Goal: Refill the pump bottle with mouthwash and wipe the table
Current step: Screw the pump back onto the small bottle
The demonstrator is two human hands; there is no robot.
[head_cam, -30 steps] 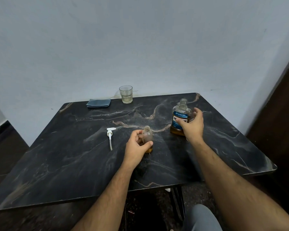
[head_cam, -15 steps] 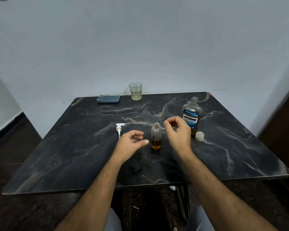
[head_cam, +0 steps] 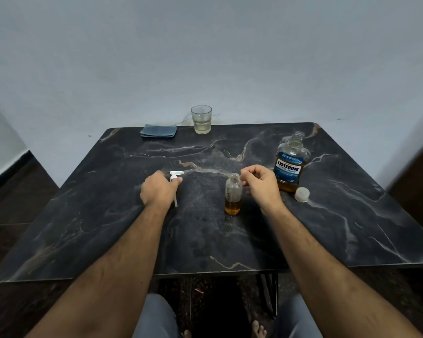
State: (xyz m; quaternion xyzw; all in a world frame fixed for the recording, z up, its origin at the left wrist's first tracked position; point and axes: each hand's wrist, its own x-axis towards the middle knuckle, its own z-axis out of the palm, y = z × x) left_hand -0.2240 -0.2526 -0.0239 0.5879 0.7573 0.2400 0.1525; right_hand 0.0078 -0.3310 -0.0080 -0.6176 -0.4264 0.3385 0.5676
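Observation:
A small clear pump bottle (head_cam: 233,195) stands open-necked at the table's middle, with amber liquid in its lower third. Its white pump head (head_cam: 174,176) lies to the left, and my left hand (head_cam: 158,190) lies over it with thumb and fingers closing round the pump's collar. My right hand (head_cam: 260,185) hovers just right of the small bottle's neck, fingers curled, holding nothing that I can see. The uncapped mouthwash bottle (head_cam: 290,164) stands at the right, its white cap (head_cam: 302,194) on the table beside it.
The black marble table (head_cam: 108,228) carries a folded blue cloth (head_cam: 158,131) and a drinking glass (head_cam: 201,119) at its far edge against the white wall. My knees and feet show under the near edge.
My left hand has moved left from the small bottle onto the pump head. My right hand let go of the mouthwash bottle earlier and now sits beside the small bottle's neck.

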